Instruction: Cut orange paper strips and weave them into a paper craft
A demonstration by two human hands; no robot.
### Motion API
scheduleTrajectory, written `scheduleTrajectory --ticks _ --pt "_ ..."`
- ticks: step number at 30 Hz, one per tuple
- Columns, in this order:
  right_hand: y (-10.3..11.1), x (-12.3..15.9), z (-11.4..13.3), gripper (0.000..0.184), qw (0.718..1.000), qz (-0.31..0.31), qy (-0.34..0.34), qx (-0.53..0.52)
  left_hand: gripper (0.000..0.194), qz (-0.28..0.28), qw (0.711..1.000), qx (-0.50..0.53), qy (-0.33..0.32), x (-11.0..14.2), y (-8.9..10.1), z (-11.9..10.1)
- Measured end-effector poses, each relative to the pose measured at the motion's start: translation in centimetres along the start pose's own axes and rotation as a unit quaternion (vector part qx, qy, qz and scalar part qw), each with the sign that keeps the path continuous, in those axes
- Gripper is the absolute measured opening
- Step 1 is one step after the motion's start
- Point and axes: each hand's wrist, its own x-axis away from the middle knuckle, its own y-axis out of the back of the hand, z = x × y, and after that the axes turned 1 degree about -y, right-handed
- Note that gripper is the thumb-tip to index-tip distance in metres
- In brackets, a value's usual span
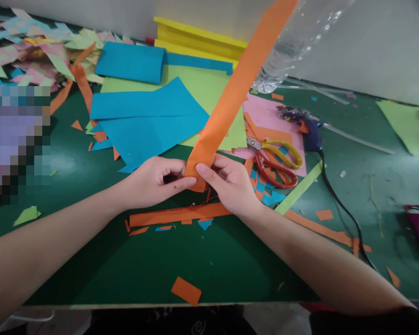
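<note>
A long orange paper strip [235, 95] slants up and to the right from my two hands, its lower end pinched between them. My left hand [162, 181] grips the left edge of that end between thumb and fingers. My right hand [232, 184] presses its thumb on the front of the strip, with the fingers behind it. The end looks folded, though the fingers hide part of it. Just below my hands lies a folded orange strip [174, 215] on the green table. Blue paper [143, 132] is spread beyond my left hand.
Scissors [277, 160] with red and yellow handles lie right of my hands. Behind them rests a glue gun [310, 130] with a trailing cord. A clear plastic bottle [282, 56] stands at the back. Paper scraps [38, 51] pile up at the far left.
</note>
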Motion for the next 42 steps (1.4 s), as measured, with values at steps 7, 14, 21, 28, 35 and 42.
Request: scheduleTrajectory --ticks 7,14,21,28,35,42 --pt "-0.03 0.05 -0.12 0.032 1.0 0.011 -0.011 0.009 0.032 0.003 1.0 0.004 -0.007 -0.06 0.09 -0.07" --pt "-0.07 0.03 -0.01 0.034 1.0 0.011 -0.013 0.008 0.031 0.002 1.0 -0.002 -0.012 -0.02 0.1 -0.13" --pt "-0.15 -0.03 -0.09 0.025 0.999 0.016 0.017 -0.025 0.031 -0.005 1.0 -0.024 -0.019 -0.11 0.04 -0.42" --pt "-0.22 0.11 0.0 0.026 1.0 0.019 0.017 0.01 0.032 -0.007 0.999 -0.033 -0.042 -0.06 -0.14 -0.21" --pt "-0.1 0.14 -0.02 0.027 0.998 0.022 0.034 0.046 0.029 -0.001 0.998 -0.039 -0.04 -0.03 -0.11 -0.18" --pt "-0.2 0.2 -0.1 0.018 0.995 0.021 0.044 0.086 0.024 0.016 0.997 -0.05 -0.05 -0.03 -0.26 0.06"
